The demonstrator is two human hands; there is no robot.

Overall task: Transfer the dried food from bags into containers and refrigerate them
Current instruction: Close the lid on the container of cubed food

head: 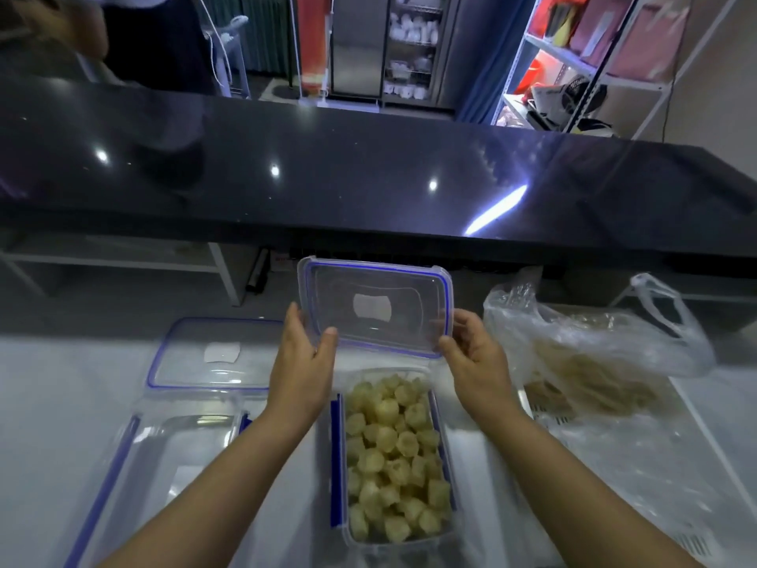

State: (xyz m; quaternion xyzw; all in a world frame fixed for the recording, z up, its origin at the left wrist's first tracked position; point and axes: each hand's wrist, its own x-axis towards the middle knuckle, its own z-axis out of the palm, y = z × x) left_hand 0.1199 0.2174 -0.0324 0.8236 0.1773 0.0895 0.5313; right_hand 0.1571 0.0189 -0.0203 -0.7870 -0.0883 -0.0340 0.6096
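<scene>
The white table (pixel 49 403) fills the bottom of the frame, and all my things sit on it. At the right is the bag (pixel 594 350), and it has flat dried food in it, so that part is not done. At the lower left is an empty box (pixel 176 457). I think the bag's food goes in there next. Its lid (pixel 213 352) lies flat on the table just behind it.

In the bottom middle is the full box (pixel 336 461), packed with pale dried chunks (pixel 393 453). That one is filled but not shut.

I hold its clear lid (pixel 375 307) up in the air in the middle of the frame, over the far end of the full box. My left hand (pixel 301 371) grips the lid's lower left edge, thumb on top. My right hand (pixel 475 358) pinches the lower right corner.

I have to press this lid on and clip it. No box has gone in the fridge yet, I think.
</scene>
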